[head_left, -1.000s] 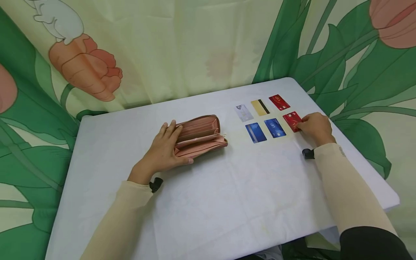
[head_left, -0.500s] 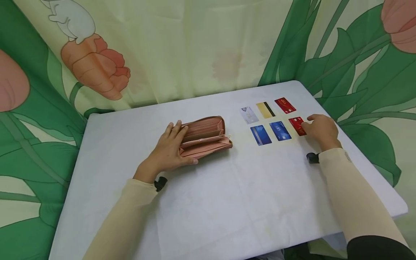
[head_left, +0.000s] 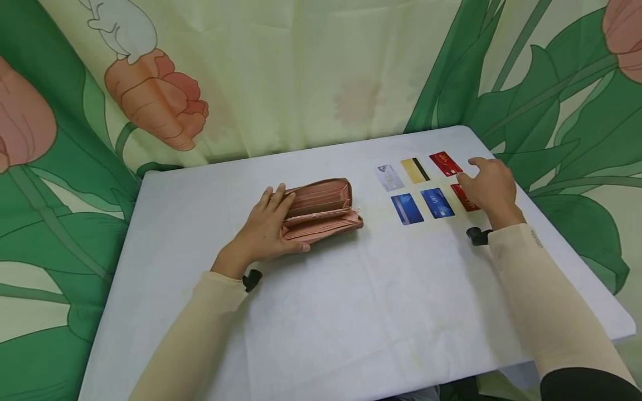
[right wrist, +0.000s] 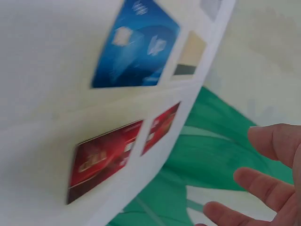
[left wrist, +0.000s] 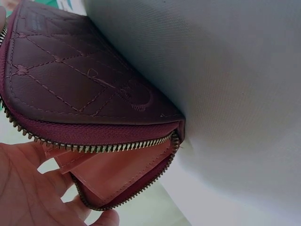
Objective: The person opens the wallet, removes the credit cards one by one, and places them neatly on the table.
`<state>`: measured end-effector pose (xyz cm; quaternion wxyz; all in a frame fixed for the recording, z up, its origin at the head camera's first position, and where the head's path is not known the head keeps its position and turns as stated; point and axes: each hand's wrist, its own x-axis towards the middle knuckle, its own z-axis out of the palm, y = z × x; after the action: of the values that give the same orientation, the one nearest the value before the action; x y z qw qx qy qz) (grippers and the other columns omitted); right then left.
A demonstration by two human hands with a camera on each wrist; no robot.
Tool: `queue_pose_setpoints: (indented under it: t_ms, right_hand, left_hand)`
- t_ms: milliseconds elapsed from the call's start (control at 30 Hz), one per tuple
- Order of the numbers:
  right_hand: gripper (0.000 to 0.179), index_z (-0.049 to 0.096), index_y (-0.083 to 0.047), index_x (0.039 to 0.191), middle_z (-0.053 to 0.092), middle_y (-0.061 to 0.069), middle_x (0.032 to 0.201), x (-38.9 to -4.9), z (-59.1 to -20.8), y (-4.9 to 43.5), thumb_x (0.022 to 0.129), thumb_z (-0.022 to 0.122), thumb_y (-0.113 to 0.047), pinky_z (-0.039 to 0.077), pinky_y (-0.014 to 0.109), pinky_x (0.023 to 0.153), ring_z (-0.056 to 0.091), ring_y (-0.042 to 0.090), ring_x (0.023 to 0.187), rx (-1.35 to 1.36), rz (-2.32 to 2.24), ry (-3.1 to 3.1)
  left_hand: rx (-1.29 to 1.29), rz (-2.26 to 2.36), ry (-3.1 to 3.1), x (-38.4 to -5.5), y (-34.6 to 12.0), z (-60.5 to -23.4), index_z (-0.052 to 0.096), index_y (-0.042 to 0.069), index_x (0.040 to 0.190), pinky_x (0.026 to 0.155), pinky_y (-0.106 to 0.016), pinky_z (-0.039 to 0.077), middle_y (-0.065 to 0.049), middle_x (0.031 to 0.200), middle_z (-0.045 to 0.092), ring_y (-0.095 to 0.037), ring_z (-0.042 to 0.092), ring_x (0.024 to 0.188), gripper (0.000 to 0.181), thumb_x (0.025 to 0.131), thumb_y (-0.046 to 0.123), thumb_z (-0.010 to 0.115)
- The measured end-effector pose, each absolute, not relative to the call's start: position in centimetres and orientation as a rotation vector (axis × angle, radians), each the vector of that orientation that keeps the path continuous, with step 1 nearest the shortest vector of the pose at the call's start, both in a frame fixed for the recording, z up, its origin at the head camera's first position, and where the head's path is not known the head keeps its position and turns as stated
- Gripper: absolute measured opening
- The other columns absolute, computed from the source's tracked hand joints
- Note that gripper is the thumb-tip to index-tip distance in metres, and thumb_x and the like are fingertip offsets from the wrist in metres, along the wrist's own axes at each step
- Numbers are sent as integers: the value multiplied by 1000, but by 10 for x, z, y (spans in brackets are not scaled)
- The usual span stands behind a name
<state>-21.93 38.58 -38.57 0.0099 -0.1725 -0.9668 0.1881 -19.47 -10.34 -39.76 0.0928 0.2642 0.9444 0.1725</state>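
A pink-lined zip wallet stands unzipped on the table, its slots and pockets facing up. My left hand holds its left end, fingers over the back part and thumb along the front. In the left wrist view, the wallet's dark quilted cover and brass zip teeth show. My right hand hovers over the near red card, holding nothing, fingers parted, and covers part of that card. The right wrist view has the fingers apart from the red card. Beyond lies another red card.
Left of the red cards lie a gold card, a silver card, and two blue cards, all in two rows. A white cloth covers the table. Behind it hangs a printed curtain.
My right hand has lifted off the near red card and moved slightly away from me, its fingers spreading. The left hand stays on the wallet. The head view has shifted a little.
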Motion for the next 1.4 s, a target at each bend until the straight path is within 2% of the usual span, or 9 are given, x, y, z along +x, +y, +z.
queue_pose_setpoints:
  t_ms: [233, 433, 667, 933, 1400]
  right_hand:
    - [67, 38, -5, 160, 31, 32, 163, -224, -366, 359, 105, 50, -42, 32, 73, 113, 25, 52, 151, -452, 586, -2971]
    - [67, 41, -6, 159, 32, 28, 164, -222, -349, 332, 104, 50, -44, 28, 72, 116, 26, 50, 152, -334, 613, -2910]
    - [63, 48, -6, 156, 37, 25, 163, -223, -332, 296, 104, 54, -41, 35, 71, 112, 32, 49, 149, -187, 673, -2834]
    - [62, 50, -7, 155, 37, 22, 163, -222, -318, 258, 104, 56, -41, 31, 71, 115, 32, 45, 151, -48, 723, -2813]
    - [58, 55, -5, 150, 43, 25, 157, -226, -322, 197, 101, 64, -34, 40, 67, 111, 43, 46, 143, 240, 721, -2797]
  left_hand:
    - [791, 525, 2808, -195, -104, -398, 14, 8, 168, 129, -54, 2, -15, 175, -4, -35, -12, 160, 126, 80, 72, 77]
    - [795, 515, 2810, -195, -104, -398, 14, 8, 168, 129, -53, 2, -14, 175, -5, -36, -12, 160, 126, 80, 73, 76]
    - [803, 505, 2818, -195, -104, -399, 14, 8, 168, 129, -52, 2, -15, 175, -4, -36, -12, 160, 127, 80, 74, 76]
    - [798, 497, 2818, -195, -104, -400, 13, 8, 168, 129, -52, 2, -14, 175, -4, -35, -12, 160, 127, 80, 75, 75]
    - [786, 494, 2816, -195, -104, -399, 10, 9, 169, 129, -52, 3, -14, 175, -6, -36, -12, 160, 128, 80, 74, 76]
